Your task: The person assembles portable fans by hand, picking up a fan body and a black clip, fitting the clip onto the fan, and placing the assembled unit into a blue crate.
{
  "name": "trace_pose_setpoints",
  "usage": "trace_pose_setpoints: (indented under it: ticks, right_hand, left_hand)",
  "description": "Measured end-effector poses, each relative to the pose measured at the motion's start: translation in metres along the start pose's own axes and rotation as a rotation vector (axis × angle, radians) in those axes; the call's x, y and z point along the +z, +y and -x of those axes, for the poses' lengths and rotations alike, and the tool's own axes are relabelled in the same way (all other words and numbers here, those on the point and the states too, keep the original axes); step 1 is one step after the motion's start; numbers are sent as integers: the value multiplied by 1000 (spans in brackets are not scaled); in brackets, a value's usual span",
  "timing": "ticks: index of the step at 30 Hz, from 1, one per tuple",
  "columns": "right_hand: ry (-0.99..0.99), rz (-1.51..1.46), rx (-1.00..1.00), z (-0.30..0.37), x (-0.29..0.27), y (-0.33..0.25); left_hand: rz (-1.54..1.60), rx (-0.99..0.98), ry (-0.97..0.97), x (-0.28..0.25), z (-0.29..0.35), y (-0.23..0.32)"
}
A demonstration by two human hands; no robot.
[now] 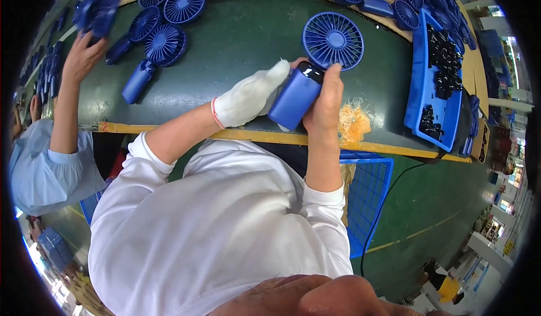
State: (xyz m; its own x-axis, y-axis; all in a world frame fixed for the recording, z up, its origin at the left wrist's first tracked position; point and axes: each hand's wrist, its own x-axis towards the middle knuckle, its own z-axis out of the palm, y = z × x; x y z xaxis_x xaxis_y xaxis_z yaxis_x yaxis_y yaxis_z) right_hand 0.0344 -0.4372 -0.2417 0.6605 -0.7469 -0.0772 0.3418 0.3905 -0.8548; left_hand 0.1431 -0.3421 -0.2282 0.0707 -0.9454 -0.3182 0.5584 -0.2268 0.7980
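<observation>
A blue handheld fan (297, 97) is held between my two hands above the near side of the green worktable (242, 40). Its round, slatted head points away from me, and a glossy black piece (311, 71) shows at the neck. My left hand (251, 95), in a white glove, closes on the fan's left side near that neck; its fingertips are partly hidden. Bare, my right hand (327, 99) wraps the right side of the handle, with the thumb up against the lower rim of the head.
A blue bin (414, 99) of small black parts (445, 57) stands on the right. Several blue fans (165, 44) lie at far left, more at far right. Orange fibre strands (354, 125) sit beside my right wrist. On the left, a co-worker's hand (84, 57) lifts blurred blue fan pieces.
</observation>
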Motion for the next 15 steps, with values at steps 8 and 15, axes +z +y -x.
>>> trace_pose_setpoints:
  ticks: [8,15]
  right_hand:
    - [117,261,-29,-27,-42,-31]
    - [339,1403,-492,-36,-109,-85]
  left_hand:
    - [-1157,606,157,-21,48,18]
    - [-1852,708,1003,-106,99,22]
